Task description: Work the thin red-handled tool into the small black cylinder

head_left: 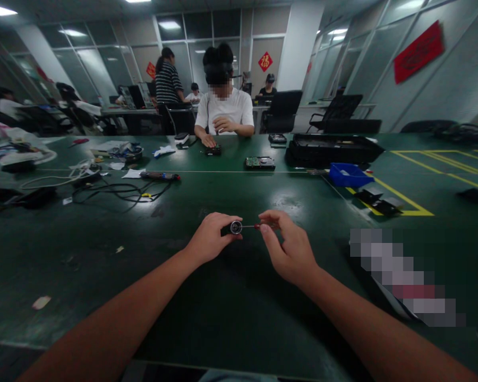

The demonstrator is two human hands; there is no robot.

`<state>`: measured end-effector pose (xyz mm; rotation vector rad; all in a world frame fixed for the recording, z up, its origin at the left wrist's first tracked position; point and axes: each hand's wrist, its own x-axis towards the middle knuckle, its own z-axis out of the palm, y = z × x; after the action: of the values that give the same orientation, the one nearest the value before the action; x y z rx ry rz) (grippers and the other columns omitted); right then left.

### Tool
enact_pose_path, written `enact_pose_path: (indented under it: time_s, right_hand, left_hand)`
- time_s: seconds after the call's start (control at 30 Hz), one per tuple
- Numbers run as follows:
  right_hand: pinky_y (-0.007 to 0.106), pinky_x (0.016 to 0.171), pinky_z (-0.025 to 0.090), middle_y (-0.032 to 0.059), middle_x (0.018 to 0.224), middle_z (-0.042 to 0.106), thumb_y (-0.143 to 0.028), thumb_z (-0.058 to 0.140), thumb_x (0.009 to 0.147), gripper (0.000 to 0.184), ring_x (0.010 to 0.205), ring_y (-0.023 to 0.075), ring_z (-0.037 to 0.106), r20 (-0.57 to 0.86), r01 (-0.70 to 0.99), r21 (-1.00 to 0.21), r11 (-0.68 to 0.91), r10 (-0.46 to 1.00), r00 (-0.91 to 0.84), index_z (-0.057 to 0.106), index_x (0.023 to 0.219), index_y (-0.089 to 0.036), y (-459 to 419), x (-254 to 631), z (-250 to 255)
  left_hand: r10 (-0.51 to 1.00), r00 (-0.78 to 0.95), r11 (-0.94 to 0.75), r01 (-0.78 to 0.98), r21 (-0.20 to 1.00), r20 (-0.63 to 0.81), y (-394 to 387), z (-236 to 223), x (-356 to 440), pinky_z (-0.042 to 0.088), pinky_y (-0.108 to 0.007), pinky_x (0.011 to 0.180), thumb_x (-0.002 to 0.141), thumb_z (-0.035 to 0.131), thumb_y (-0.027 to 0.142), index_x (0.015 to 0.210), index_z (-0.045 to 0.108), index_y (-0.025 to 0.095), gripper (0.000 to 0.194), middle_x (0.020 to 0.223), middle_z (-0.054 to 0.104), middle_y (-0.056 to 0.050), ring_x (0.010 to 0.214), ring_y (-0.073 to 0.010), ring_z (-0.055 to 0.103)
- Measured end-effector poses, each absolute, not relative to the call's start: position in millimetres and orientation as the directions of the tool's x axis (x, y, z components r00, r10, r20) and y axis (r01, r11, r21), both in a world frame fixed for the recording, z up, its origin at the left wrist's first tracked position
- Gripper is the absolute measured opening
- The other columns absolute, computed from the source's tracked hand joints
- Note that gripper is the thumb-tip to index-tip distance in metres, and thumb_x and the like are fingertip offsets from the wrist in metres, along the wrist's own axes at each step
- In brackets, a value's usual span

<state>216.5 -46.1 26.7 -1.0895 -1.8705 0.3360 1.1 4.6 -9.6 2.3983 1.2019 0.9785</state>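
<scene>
Pinching a small black cylinder (236,227) between index finger above and thumb below, at its left side, with the left hand (211,236). Grasping a thin screwdriver (250,227) between bent fingers and thumb with the right hand (290,246). Holding both hands just above or at the table (163,297), facing each other, with wrists angling inward and forearms reaching up from the lower corners. Curling the remaining right fingers loosely, their exact contact being impossible to tell.

Showing, on the cylinder, a round, ringed end with a pale rim and a dark, detailed interior, turned toward the camera. Positioning the cylinder between the hands, near the middle of the view. Running a slim metal shaft sideways from a red section at the right fingertips to the cylinder's right side; hiding any insertion of the tip from view.

Lying farther out on the green surface: a circuit-board device (259,163) ahead, a blue tray (348,175) and a long black tray (334,151) ahead to the right, dark cables (123,193) ahead to the left. Sitting across the table, with one hand on a small black box (213,150): a person in white (227,109).
</scene>
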Motion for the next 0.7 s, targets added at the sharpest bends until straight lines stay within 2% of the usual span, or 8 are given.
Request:
enact_pose_path:
  time_s: [0.07,0.17,0.27,0.3,0.37,0.5,0.6,0.7]
  right_hand:
    - [0.036,0.077,0.054,0.0071,0.095,0.072,-0.033,0.051,0.098,0.019,0.087,0.0215,0.071,0.517,0.450,-0.732,0.511,0.847,-0.121,0.062,0.108,-0.021,-44.0,215.5,24.6]
    - [0.035,0.075,0.056,0.0052,0.086,0.071,-0.042,0.053,0.097,0.025,0.080,0.0198,0.070,0.409,0.226,-0.889,0.398,0.913,0.000,0.065,0.099,-0.020,-34.6,214.6,19.9]
    - [0.036,0.071,0.057,0.0036,0.078,0.068,-0.051,0.055,0.093,0.032,0.070,0.0184,0.067,0.272,-0.015,-0.962,0.274,0.958,0.091,0.062,0.090,-0.020,-21.9,215.7,12.6]
    - [0.036,0.071,0.057,0.0028,0.075,0.066,-0.052,0.054,0.093,0.033,0.068,0.0182,0.067,0.219,-0.085,-0.971,0.225,0.973,0.072,0.060,0.089,-0.020,-18.7,216.2,10.3]
    - [0.035,0.071,0.056,0.0026,0.077,0.065,-0.051,0.055,0.093,0.032,0.069,0.0173,0.066,0.180,-0.125,-0.974,0.191,0.979,0.096,0.060,0.089,-0.020,-15.6,216.7,7.5]
    - [0.034,0.073,0.054,0.0031,0.083,0.067,-0.047,0.054,0.095,0.027,0.074,0.0174,0.066,0.303,0.032,-0.953,0.302,0.939,0.162,0.061,0.094,-0.021,-22.5,215.4,10.5]
    - [0.034,0.074,0.052,0.0033,0.084,0.068,-0.043,0.050,0.099,0.024,0.077,0.0182,0.067,0.416,0.233,-0.895,0.381,0.902,0.119,0.060,0.097,-0.022,-30.8,214.3,14.4]
    - [0.034,0.073,0.052,0.0031,0.085,0.069,-0.040,0.046,0.101,0.022,0.078,0.0187,0.068,0.482,0.355,-0.828,0.434,0.875,0.055,0.060,0.101,-0.023,-35.9,213.9,15.8]
  left_hand:
    - [0.791,0.420,-0.610,0.597,0.522,0.444,4.5,-8.6,0.3,0.047,-0.042,0.096,0.083,0.077,0.029,0.119,0.068,0.026,0.037,0.114,0.073,-0.003,0.108,-0.0242,0.065]
    - [0.784,0.424,-0.620,0.584,0.524,0.454,4.8,-7.2,-1.2,0.047,-0.041,0.096,0.083,0.077,0.028,0.119,0.068,0.025,0.037,0.115,0.073,-0.003,0.109,-0.0240,0.064]
    - [0.778,0.428,-0.627,0.576,0.525,0.459,5.3,-6.6,-1.5,0.047,-0.041,0.096,0.083,0.078,0.028,0.120,0.067,0.025,0.038,0.116,0.073,-0.003,0.109,-0.0236,0.064]
    - [0.781,0.423,-0.623,0.579,0.526,0.459,5.5,-6.8,-1.3,0.047,-0.041,0.096,0.083,0.078,0.029,0.120,0.067,0.025,0.039,0.116,0.073,-0.003,0.108,-0.0237,0.064]
    - [0.788,0.413,-0.613,0.586,0.530,0.456,5.8,-7.5,-0.8,0.047,-0.041,0.096,0.084,0.077,0.030,0.120,0.067,0.024,0.038,0.116,0.073,-0.004,0.108,-0.0238,0.064]
    - [0.802,0.401,-0.596,0.593,0.541,0.444,6.0,-8.8,0.0,0.046,-0.041,0.096,0.083,0.078,0.031,0.119,0.068,0.025,0.038,0.115,0.073,-0.003,0.107,-0.0242,0.063]
    - [0.805,0.402,-0.592,0.602,0.536,0.436,5.4,-8.0,0.3,0.046,-0.041,0.094,0.084,0.077,0.032,0.120,0.068,0.025,0.038,0.114,0.073,-0.003,0.106,-0.0244,0.063]
    - [0.798,0.413,-0.601,0.607,0.520,0.439,4.7,-6.8,0.4,0.046,-0.040,0.092,0.084,0.077,0.032,0.121,0.067,0.025,0.039,0.112,0.073,-0.003,0.104,-0.0243,0.064]
